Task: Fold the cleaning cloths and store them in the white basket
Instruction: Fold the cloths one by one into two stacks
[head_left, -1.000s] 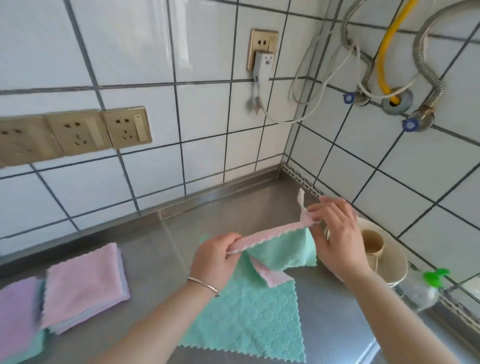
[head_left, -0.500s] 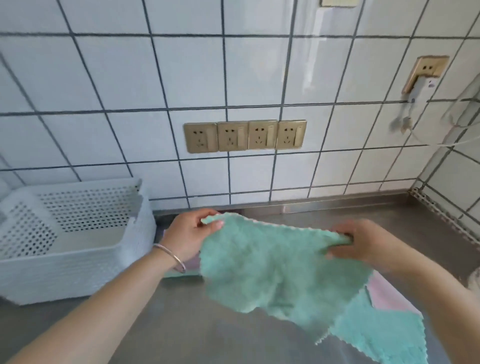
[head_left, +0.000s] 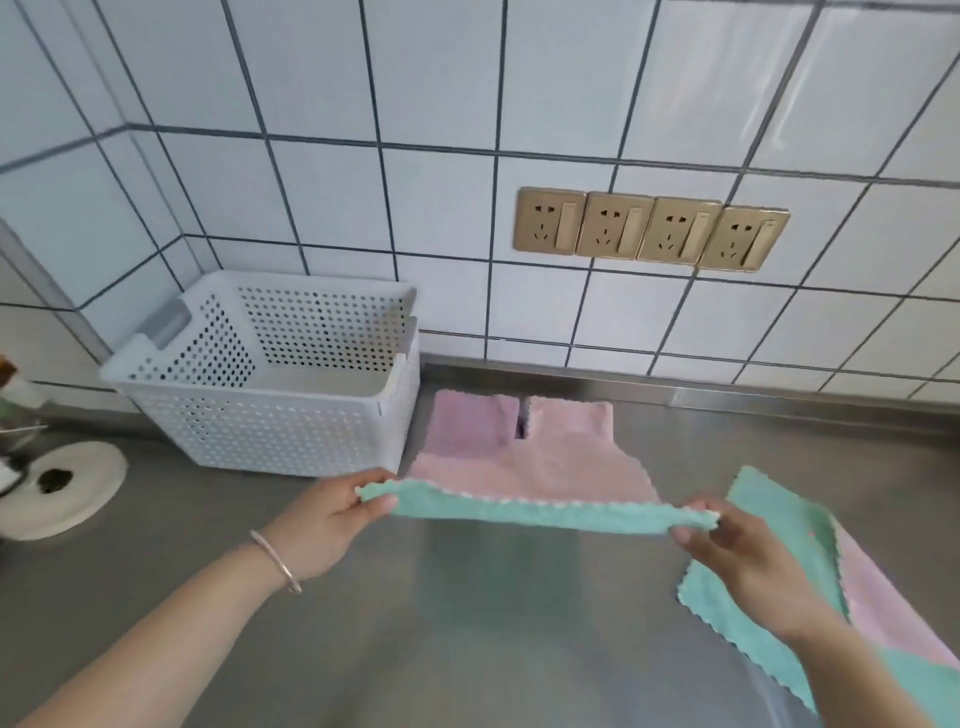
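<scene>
Far left: a white round lid or plate (head_left: 62, 486) lies flat on the grey metal surface (head_left: 208, 545), with a dark blotch on it; other items at the frame edge are too cut off to tell.
White basket (head_left: 291, 426): perforated, standing upright on the surface against the tiled wall (head_left: 363, 208); the visible inside shows only its pale floor.
Left hand (head_left: 322, 525): fingers pinched shut on the left corner of the green cloth (head_left: 530, 512); a thin bracelet (head_left: 275, 561) sits on the wrist.
Green cloth: stretched taut edge-on between the two hands, raised above the surface, just right of the basket.
Pink cloths (head_left: 524, 457): lying flat on the surface beyond the held cloth, near the wall, beside the basket's right side; how many layers cannot be told.
Sockets (head_left: 649, 228): four gold-coloured ones in a row on the wall.
Right hand (head_left: 748, 561): closed on the right corner of the green cloth.
Far right: a second green cloth (head_left: 779, 525) and a pink one (head_left: 893, 603) lie overlapping on the surface, under the right forearm.
</scene>
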